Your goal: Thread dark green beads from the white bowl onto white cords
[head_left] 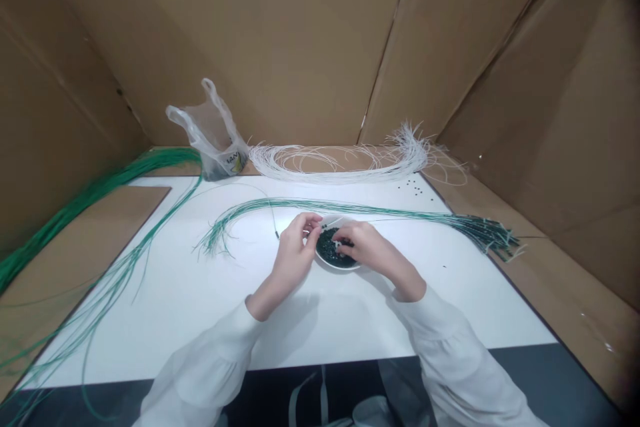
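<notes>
A white bowl (345,268) of small dark green beads (330,255) sits on the white board between my hands. At its left rim my left hand (296,247) is closed, thumb and fingers pinched together. A thin green string (273,217) with a few dark beads on it runs down to this hand, and the pinched part is hidden by the fingers. My right hand (364,245) reaches in from the right, its curled fingertips down among the beads. What lies between those fingertips is too small to make out.
Behind the bowl lies a bundle of green strings (350,207), its beaded ends (493,237) at right. More green strings (107,197) lie left. A plastic bag (220,147) and coiled white strings (340,177) stand by the cardboard wall (310,47). Loose beads (415,190) dot the board (200,320).
</notes>
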Demonstrator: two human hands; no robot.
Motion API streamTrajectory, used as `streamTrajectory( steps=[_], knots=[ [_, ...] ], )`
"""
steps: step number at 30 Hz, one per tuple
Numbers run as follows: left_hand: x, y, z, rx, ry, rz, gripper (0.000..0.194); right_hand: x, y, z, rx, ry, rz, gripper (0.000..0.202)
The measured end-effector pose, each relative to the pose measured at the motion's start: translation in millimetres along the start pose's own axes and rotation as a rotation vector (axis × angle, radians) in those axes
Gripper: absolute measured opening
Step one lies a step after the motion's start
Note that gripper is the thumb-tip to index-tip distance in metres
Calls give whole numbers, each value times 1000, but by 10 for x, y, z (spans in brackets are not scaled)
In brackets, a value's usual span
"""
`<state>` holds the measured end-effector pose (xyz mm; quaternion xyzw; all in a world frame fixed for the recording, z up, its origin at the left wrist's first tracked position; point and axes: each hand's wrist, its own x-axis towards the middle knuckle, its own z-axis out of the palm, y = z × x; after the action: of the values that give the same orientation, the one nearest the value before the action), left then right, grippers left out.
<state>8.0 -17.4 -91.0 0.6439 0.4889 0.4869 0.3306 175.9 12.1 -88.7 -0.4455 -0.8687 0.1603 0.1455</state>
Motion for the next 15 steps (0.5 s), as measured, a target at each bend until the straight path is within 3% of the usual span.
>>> streamTrajectory(
  steps=[3,5,15],
  knots=[
    [1,-18,-8,2,4,-9,14,62,-18,70,-119,-149,-28,11],
    [0,-31,-10,-24,-5,-25,15,91,-21,98,-145,-181,-11,14],
    [49,-55,-25,-206,-31,-200,19,45,-17,141,-117,-88,70,12]
  ],
)
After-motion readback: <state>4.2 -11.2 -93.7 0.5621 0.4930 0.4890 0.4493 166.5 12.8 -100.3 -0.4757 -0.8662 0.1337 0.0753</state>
